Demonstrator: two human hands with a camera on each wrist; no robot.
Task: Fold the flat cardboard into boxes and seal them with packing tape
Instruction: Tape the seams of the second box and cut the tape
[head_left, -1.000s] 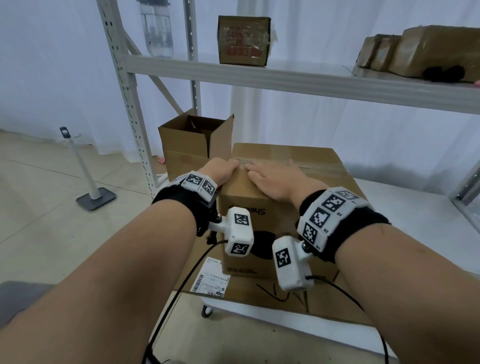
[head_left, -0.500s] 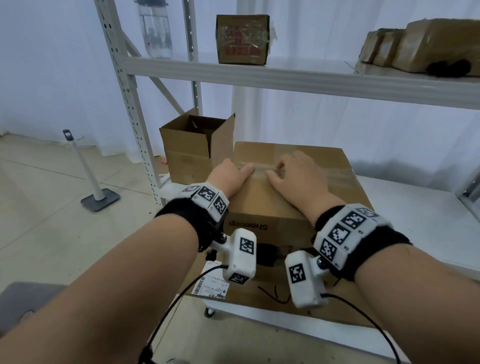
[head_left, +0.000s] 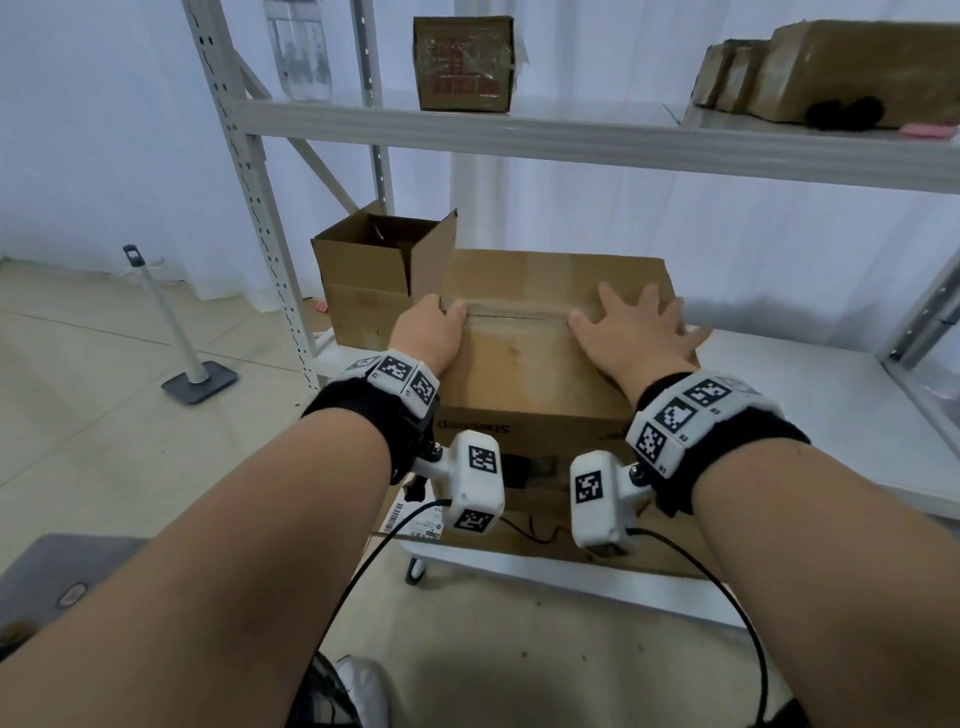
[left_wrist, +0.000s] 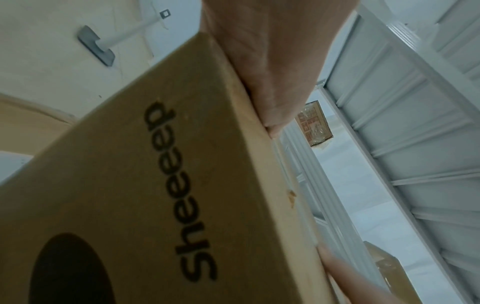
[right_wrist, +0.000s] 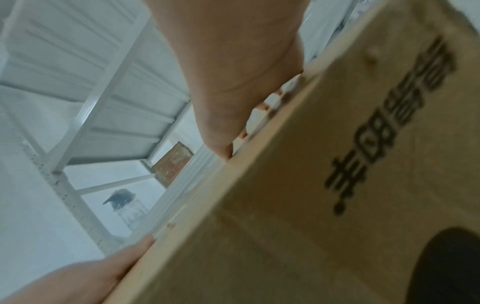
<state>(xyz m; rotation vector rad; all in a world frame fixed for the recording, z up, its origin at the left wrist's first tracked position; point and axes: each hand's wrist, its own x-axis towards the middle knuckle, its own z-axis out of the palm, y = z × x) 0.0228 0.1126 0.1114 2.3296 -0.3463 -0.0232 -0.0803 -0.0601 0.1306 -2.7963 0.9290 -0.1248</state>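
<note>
A big closed cardboard box (head_left: 524, 374) printed "sheeep" stands on the white lower shelf (head_left: 810, 415). A strip of clear tape (head_left: 519, 310) runs along its top seam. My left hand (head_left: 428, 332) presses on the left end of the seam, thumb lying on the tape. My right hand (head_left: 631, 332) lies flat on the right part of the top, fingers spread. In the left wrist view the left palm (left_wrist: 259, 51) sits on the box's top edge (left_wrist: 130, 185). The right wrist view has the right palm (right_wrist: 233, 51) on the same box (right_wrist: 311, 205).
A smaller open box (head_left: 363, 280) stands just left of the big one. Flat cardboard (head_left: 545, 545) with a shipping label (head_left: 415, 519) lies under it. The upper shelf (head_left: 571, 140) carries a small carton (head_left: 462, 62), a bottle (head_left: 304, 52) and brown packages (head_left: 841, 67). A floor stand (head_left: 171, 322) is left.
My hands have spread apart along the taped seam: the right hand slid to the right and flattened out, the left stayed near the left end.
</note>
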